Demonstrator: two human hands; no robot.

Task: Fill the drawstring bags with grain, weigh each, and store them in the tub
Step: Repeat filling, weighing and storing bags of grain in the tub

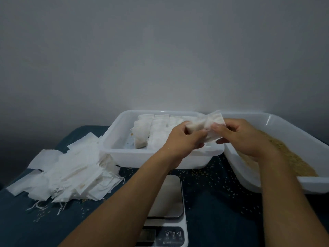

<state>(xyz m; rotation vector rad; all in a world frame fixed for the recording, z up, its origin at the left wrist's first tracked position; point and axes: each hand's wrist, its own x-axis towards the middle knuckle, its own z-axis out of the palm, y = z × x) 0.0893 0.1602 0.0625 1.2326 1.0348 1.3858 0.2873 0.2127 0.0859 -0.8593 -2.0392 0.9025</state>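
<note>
A white drawstring bag [206, 124] is held up between both hands, above the near right corner of the white tub [114, 139]. My left hand [185, 138] grips its left end. My right hand [240, 136] pinches its right side with thumb and fingers. Several filled bags [151, 131] stand in rows inside the tub. To the right, a white tray [284, 129] holds loose tan grain [284, 154]. A digital scale [169, 198] sits below my forearms, its steel plate bare.
A heap of flat, empty white bags [71, 170] with loose strings lies at the left on the dark blue cloth [222, 211]. Spilled grains are scattered over the cloth around the scale. A grey wall stands close behind the tub and tray.
</note>
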